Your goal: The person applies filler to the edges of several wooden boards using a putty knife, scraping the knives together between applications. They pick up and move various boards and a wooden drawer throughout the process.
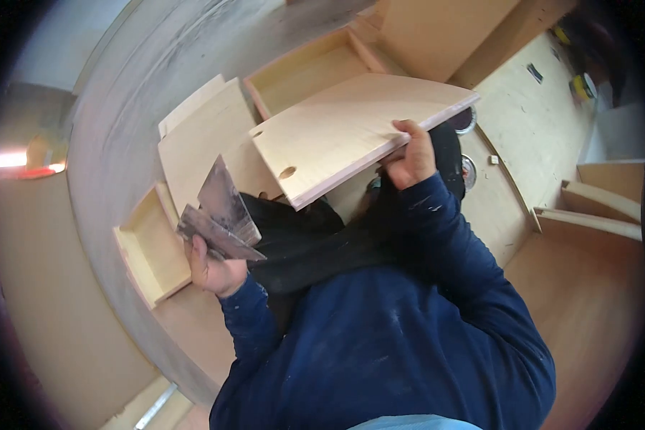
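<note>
My right hand (413,156) grips the near edge of a pale wooden cabinet door (358,125), thumb on top and fingers underneath. The door is tilted over my lap and has a round hinge hole (288,173) near its left end. In my left hand (216,272) are two putty knives (226,208) with broad, grey, smeared blades, one crossing the other. Their handles are hidden by my fingers. The blades stand apart from the door, to its left.
An open wooden drawer box (312,68) lies beyond the door, and a smaller one (150,244) is at the left. Flat panels (204,136) are stacked between them. Round tins (467,172) stand past my right knee. Curved boards (588,222) rise at the right.
</note>
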